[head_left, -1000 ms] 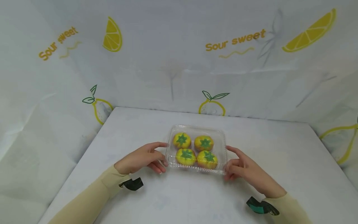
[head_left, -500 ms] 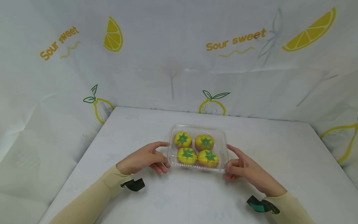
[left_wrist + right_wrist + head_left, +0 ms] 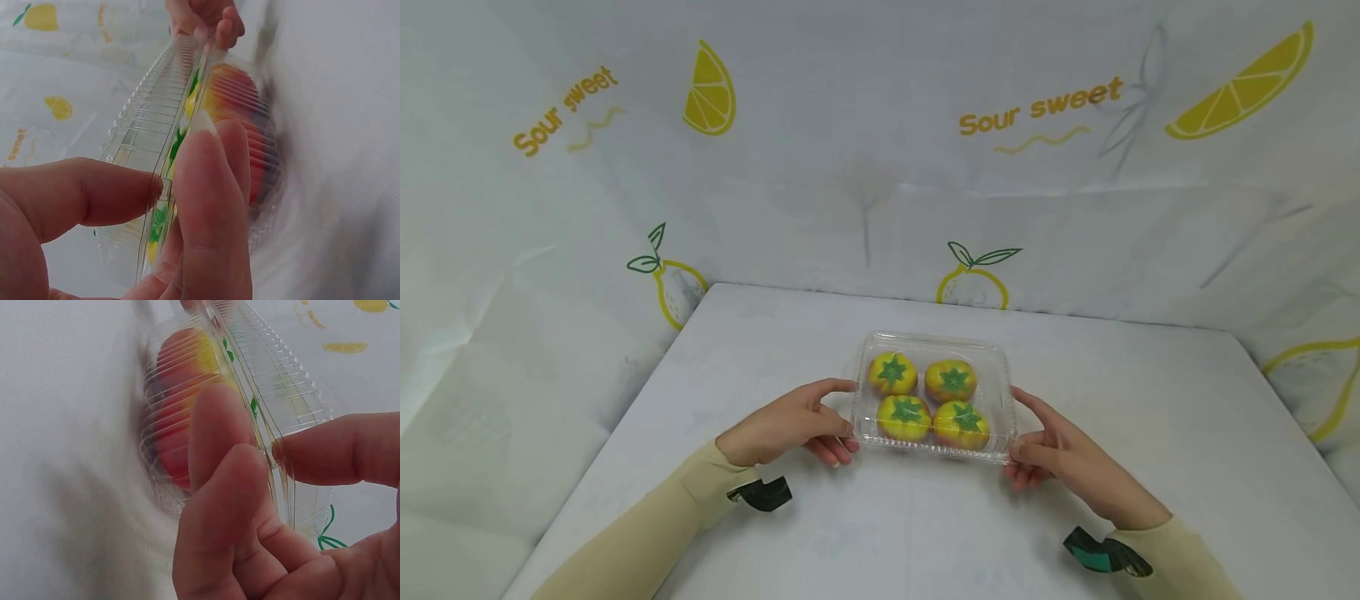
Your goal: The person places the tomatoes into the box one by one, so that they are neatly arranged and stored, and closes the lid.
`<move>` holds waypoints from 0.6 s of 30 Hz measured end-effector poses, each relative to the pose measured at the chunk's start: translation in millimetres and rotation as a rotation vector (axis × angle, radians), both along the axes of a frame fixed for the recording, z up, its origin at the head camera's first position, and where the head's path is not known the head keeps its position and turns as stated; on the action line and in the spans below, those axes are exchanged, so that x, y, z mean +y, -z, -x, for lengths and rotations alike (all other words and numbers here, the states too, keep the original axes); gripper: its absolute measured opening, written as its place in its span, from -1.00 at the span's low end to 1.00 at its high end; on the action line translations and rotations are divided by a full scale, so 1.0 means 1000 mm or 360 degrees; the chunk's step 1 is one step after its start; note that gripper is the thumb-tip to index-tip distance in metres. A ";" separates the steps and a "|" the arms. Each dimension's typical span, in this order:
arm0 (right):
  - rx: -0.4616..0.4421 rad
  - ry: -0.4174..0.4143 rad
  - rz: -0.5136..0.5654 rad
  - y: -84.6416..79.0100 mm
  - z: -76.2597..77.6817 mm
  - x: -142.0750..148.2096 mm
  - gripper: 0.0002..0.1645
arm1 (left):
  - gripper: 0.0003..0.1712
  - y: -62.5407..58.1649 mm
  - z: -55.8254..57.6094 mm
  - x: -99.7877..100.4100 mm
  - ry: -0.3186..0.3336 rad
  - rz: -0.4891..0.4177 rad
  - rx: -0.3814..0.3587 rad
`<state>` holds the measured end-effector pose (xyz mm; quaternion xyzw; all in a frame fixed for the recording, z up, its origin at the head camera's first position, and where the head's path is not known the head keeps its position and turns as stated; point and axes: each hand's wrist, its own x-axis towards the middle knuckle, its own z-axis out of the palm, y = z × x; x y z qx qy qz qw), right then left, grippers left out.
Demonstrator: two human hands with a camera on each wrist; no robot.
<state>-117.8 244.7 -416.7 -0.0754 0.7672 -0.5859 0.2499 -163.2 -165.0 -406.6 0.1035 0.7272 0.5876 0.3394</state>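
A clear plastic clamshell container (image 3: pixel 925 338) lies between both hands, its lid down over several yellow fruits (image 3: pixel 955 381) with green star-shaped tops. Red undersides of the fruits show through the ribbed walls in the wrist views. My left hand (image 3: pixel 797 423) pinches the left side of the rim, with fingers above and below the rim (image 3: pixel 145 240). At the opposite side, my right hand (image 3: pixel 1071 458) grips the rim (image 3: pixel 265 440) the same way, thumb near the front right corner. The container's base is close to the table surface.
A white table (image 3: pixel 850 533) spreads around the container. Behind it and along the sides hangs a white backdrop (image 3: pixel 820 167) printed with lemons and lettering. Dark straps (image 3: pixel 763 494) sit at the cuffs of the beige sleeves (image 3: pixel 647 517).
The container and both hands shift very slightly right in the head view, and the backdrop drifts the same way. The hold at both sides stays as it was.
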 end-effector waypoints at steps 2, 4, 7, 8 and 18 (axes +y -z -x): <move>-0.0007 -0.0003 0.0013 0.000 0.000 0.000 0.12 | -0.11 0.001 0.000 0.000 0.0000 -0.0005 0.0000; -0.0013 -0.0006 0.0025 0.001 0.000 0.000 0.13 | -0.11 0.001 0.000 0.001 -0.0002 -0.0013 0.0001; -0.0015 0.0000 0.0030 0.001 0.000 -0.001 0.13 | -0.12 0.003 0.001 0.001 -0.0006 -0.0019 0.0004; -0.0015 0.0001 0.0031 0.001 0.000 -0.001 0.13 | -0.12 0.003 0.001 0.001 -0.0008 -0.0019 0.0006; -0.0018 0.0011 0.0057 -0.001 -0.001 -0.005 0.11 | -0.13 0.003 0.001 0.001 -0.0025 0.0009 0.0029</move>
